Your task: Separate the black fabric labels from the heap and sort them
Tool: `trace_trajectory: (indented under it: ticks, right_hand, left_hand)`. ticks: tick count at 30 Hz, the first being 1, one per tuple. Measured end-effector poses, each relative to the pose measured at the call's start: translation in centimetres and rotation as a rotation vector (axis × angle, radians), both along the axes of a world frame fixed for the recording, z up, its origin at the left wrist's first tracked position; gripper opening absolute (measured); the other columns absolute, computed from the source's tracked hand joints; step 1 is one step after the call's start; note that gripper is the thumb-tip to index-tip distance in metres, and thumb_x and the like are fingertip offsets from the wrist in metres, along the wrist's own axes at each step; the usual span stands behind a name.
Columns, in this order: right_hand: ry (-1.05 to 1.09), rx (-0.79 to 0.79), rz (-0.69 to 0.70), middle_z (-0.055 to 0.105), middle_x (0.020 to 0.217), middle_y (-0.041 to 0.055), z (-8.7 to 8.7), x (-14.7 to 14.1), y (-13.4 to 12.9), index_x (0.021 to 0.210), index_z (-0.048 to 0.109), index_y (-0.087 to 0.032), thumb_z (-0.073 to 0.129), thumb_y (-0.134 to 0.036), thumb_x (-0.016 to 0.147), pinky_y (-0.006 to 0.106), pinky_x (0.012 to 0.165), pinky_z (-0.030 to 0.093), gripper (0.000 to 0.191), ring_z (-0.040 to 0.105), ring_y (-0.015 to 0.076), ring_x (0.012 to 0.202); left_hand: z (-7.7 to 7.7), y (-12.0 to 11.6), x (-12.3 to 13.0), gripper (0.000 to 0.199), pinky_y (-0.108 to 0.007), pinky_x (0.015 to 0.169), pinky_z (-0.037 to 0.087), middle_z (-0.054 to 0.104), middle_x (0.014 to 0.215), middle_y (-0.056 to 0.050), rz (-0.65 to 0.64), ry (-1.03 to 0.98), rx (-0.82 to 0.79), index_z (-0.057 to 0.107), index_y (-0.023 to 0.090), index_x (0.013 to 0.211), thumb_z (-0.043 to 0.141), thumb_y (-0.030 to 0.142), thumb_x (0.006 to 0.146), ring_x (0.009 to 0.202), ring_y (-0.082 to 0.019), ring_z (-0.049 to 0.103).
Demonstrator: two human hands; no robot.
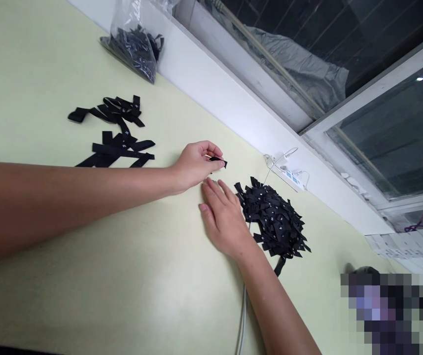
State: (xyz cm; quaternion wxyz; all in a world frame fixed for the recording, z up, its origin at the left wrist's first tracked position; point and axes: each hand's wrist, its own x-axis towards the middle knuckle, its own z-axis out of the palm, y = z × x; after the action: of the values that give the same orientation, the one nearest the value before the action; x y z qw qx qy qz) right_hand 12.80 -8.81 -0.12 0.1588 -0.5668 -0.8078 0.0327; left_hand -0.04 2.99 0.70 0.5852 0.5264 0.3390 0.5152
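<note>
A small black label (pixel 218 160) is pinched between thumb and fingertips of the left hand (pixel 195 165), just beyond the near edge of the heap of cut labels (pixel 273 221), which serves as the landmark. The right hand (pixel 225 218) is laid flat on the pale table (pixel 130 276), fingers extended and held close together, touching the heap's left edge. Longer black strips (pixel 113 133) are scattered well to the left of the heap. A clear bag of labels (pixel 136 42) is propped far beyond them against the white ledge (pixel 229 101). A power strip (pixel 288 175) is seen just behind the heap.
</note>
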Motion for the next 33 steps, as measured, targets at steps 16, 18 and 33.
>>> trace_trajectory:
  ticks: [16,18,33]
  right_hand:
    - [0.115,0.083,-0.018,0.059,0.139,0.0176,-0.4,0.4,0.9,0.143,0.054,-0.014,0.042,-0.025,0.101,0.055,0.111,0.043,0.045,0.052,0.0316,0.130]
    - [0.156,0.079,-0.085,0.061,0.133,0.0185,-0.2,0.3,1.7,0.138,0.059,-0.014,0.042,-0.026,0.101,0.052,0.103,0.049,0.043,0.059,0.0311,0.120]
    - [0.197,-0.042,-0.319,0.072,0.088,0.0062,0.8,0.1,4.5,0.094,0.070,-0.021,0.053,-0.021,0.089,0.035,0.075,0.047,0.018,0.063,0.0216,0.075]
  left_hand:
    - [1.3,1.0,-0.4,0.018,-0.033,0.082,0.050,0.068,0.092,-0.005,0.084,-0.083,-0.065,0.065,0.014,0.086,0.075,0.008,0.073,0.085,-0.014,0.061]
    - [1.6,1.1,-0.6,0.017,-0.033,0.081,0.050,0.068,0.091,-0.005,0.081,-0.089,-0.072,0.065,0.014,0.086,0.074,0.007,0.073,0.084,-0.014,0.061]
    - [0.7,1.1,-0.6,0.017,-0.033,0.082,0.050,0.069,0.093,-0.005,0.033,-0.069,-0.008,0.065,0.015,0.086,0.074,0.009,0.073,0.083,-0.013,0.062]
